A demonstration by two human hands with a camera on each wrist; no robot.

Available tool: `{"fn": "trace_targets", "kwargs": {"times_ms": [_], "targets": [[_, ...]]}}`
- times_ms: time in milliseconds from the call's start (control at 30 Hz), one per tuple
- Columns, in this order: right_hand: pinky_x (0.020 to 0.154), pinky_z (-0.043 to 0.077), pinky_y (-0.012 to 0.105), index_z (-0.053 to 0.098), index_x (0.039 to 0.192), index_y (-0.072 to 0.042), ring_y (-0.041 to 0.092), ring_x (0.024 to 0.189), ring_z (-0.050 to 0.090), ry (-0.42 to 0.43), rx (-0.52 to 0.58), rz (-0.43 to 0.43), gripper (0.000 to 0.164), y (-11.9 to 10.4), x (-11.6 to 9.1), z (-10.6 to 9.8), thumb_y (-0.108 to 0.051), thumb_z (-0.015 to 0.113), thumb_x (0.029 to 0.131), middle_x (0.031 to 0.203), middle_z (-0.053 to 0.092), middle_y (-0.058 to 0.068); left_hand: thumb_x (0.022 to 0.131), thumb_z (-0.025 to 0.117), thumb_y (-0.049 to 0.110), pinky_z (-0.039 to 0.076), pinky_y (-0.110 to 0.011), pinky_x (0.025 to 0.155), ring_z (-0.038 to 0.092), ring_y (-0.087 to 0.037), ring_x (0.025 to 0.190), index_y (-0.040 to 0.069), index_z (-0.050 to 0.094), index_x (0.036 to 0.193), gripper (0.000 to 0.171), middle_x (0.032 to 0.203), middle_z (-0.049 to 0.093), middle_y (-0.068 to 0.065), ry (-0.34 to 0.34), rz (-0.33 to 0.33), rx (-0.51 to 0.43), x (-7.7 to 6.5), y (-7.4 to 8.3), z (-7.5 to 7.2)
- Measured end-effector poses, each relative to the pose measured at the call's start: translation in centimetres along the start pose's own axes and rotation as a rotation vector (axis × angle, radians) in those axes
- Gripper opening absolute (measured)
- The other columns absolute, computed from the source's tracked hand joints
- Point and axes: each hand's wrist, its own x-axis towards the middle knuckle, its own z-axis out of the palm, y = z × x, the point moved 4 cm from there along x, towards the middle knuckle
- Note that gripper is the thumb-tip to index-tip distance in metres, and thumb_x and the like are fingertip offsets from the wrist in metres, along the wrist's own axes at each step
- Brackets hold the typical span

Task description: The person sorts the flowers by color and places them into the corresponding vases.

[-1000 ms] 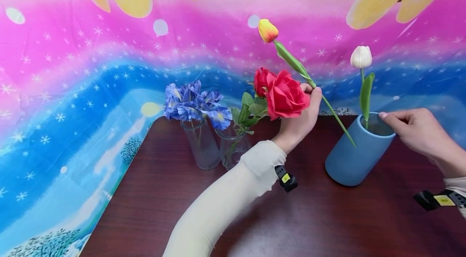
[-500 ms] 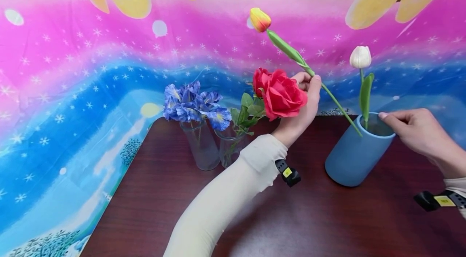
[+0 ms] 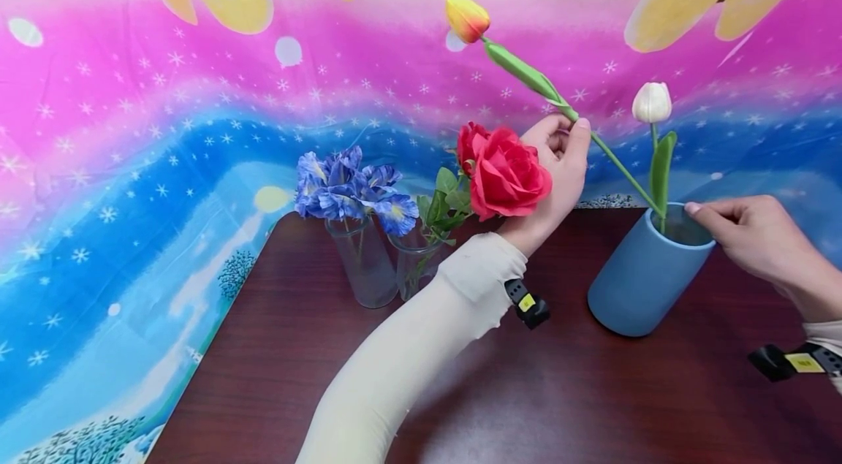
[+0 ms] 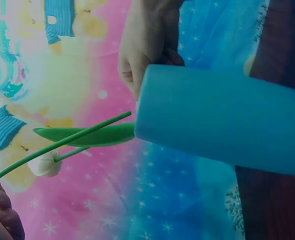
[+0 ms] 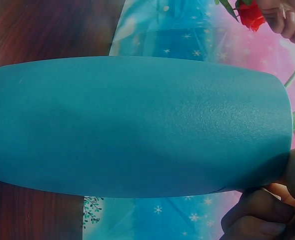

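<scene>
Pinched between my left hand's (image 3: 558, 168) thumb and fingers is the stem of a yellow-orange tulip (image 3: 468, 18). The tulip slants, with its bloom up to the left. In the left wrist view its bare stem end (image 4: 128, 114) points at the rim of the blue vase (image 3: 647, 281), just short of it and across the green leaf (image 4: 110, 134) of a white tulip (image 3: 652, 102). That white tulip stands in the vase. My right hand (image 3: 766, 237) grips the vase's right rim with thumb and fingers; the vase stands upright on the table.
Red roses (image 3: 506, 172) in a glass vase (image 3: 414, 263) stand right by my left wrist, partly overlapping it. Farther left, blue irises (image 3: 351, 190) fill another glass vase (image 3: 368, 270). A printed cloth (image 3: 197, 99) hangs behind the dark wooden table (image 3: 276, 376).
My left hand has risen and moved slightly right with the yellow-orange tulip, bringing its stem end from in front of the vase up to rim height. My right hand and the vase stay put.
</scene>
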Motion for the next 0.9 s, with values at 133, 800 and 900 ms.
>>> {"fn": "trace_targets", "kwargs": {"times_ms": [133, 800, 900], "targets": [[0.045, 0.022, 0.036, 0.042, 0.063, 0.000, 0.019, 0.047, 0.025, 0.001, 0.002, -0.004, 0.055, 0.0, -0.1, 0.0, -0.030, 0.045, 0.108, 0.055, 0.027, -0.005, 0.101, 0.057, 0.012, 0.040, -0.013, 0.051, 0.044, 0.003, 0.052, -0.003, 0.068, 0.096, 0.019, 0.064, 0.060, -0.010, -0.002, 0.035, 0.072, 0.2, -0.1, 0.4], [0.045, 0.022, 0.037, 0.039, 0.062, 0.000, 0.021, 0.046, 0.024, -0.002, -0.001, -0.006, 0.056, -0.1, -0.1, 0.1, -0.031, 0.043, 0.109, 0.054, 0.026, -0.004, 0.102, 0.055, 0.025, 0.039, -0.007, 0.059, 0.048, 0.005, 0.057, 0.012, 0.068, 0.094, 0.020, 0.066, 0.059, 0.004, -0.091, 0.057, 0.384, 0.2, -0.7, 2.5], [0.045, 0.022, 0.037, 0.039, 0.062, -0.001, 0.022, 0.046, 0.024, -0.004, -0.003, -0.002, 0.056, -0.1, -0.1, 0.1, -0.031, 0.043, 0.109, 0.054, 0.026, -0.003, 0.103, 0.055, 0.027, 0.039, -0.008, 0.059, 0.048, 0.005, 0.058, 0.014, 0.067, 0.094, 0.020, 0.066, 0.057, 0.005, -0.115, 0.063, 0.407, 0.0, -0.6, 2.9]]}}
